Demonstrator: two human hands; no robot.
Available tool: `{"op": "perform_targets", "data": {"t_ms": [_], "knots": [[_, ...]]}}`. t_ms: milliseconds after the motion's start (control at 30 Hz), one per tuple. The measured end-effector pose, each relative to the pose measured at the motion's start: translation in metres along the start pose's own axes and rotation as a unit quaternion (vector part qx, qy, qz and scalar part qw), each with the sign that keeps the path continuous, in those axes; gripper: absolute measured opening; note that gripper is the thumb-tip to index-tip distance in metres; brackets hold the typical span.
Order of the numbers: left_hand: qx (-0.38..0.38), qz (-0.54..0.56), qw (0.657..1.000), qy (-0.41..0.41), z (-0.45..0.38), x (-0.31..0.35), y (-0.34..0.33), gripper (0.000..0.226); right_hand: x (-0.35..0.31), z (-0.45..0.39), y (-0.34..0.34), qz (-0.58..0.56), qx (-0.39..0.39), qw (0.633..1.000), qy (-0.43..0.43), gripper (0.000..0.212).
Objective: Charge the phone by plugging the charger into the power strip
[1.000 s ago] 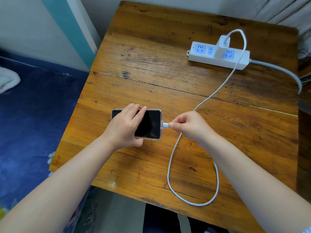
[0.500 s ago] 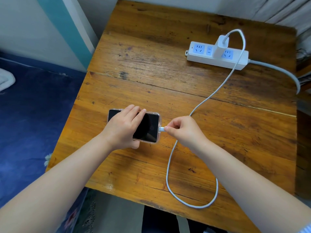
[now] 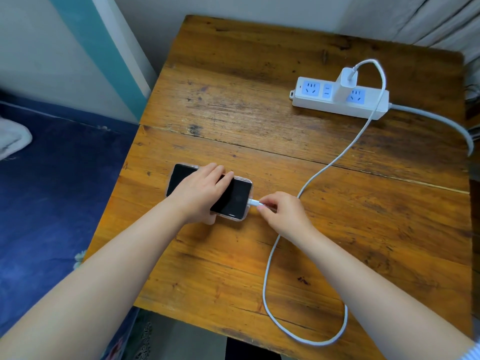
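The phone (image 3: 235, 197) lay flat on the wooden counter (image 3: 259, 126), screen up and dark, its long side running left to right, near the counter's left edge. The left hand (image 3: 200, 193) rested across its middle, fingers spread over the glass and thumb tucked against the near edge, pinning it down. At the phone's right end the white plug (image 3: 253, 203) sat in the port, or right at it; how deep it went could not be told. The right hand (image 3: 283, 214) pinched the cable (image 3: 330, 165) just behind that plug, thumb and forefinger closed narrow on it, the other fingers curled.

From the right hand the cable ran two ways: one stretch dropped toward the near edge of the counter in a wide loop, the other climbed toward the far right. There it arched up into the white charger (image 3: 345, 84), which stood upright in the power strip (image 3: 340, 100). The strip lay near the far right corner, its blue sockets facing up, one free socket showing on each side of the charger. Its thick grey cord (image 3: 441, 123) left the right end and curved off the counter's edge.

Left of the counter lay a blue floor (image 3: 52, 203).
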State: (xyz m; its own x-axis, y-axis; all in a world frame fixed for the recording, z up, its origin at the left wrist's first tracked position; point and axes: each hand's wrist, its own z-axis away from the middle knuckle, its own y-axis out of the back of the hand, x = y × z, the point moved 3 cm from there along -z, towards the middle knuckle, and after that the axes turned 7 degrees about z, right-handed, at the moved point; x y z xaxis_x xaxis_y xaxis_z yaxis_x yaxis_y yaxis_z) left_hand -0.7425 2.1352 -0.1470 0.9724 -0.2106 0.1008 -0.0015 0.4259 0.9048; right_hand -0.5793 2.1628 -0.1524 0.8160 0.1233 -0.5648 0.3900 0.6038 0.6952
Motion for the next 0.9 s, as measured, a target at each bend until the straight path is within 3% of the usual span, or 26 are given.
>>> {"op": "perform_targets", "data": {"t_ms": [167, 433, 633, 800, 900], "knots": [[-0.027, -0.057, 0.998, -0.005, -0.033, -0.006, 0.012, 0.104, 0.009, -0.001, 0.005, 0.107, 0.069, 0.991, 0.035, 0.024], [-0.062, -0.061, 0.996, 0.020, -0.062, -0.016, 0.031, 0.106, 0.016, -0.021, 0.019, 0.136, 0.132, 0.982, 0.016, 0.025], [-0.072, -0.041, 0.996, 0.038, -0.062, -0.013, 0.030, 0.106, 0.018, -0.022, 0.019, 0.149, 0.137, 0.979, 0.024, 0.025], [-0.021, 0.029, 0.997, 0.072, -0.048, -0.003, 0.021, 0.087, 0.018, -0.021, 0.022, 0.137, 0.126, 0.982, 0.017, 0.024], [0.102, 0.159, 0.977, 0.095, -0.023, 0.016, 0.014, 0.073, 0.020, -0.020, 0.023, 0.120, 0.114, 0.986, 0.030, 0.026]]}}
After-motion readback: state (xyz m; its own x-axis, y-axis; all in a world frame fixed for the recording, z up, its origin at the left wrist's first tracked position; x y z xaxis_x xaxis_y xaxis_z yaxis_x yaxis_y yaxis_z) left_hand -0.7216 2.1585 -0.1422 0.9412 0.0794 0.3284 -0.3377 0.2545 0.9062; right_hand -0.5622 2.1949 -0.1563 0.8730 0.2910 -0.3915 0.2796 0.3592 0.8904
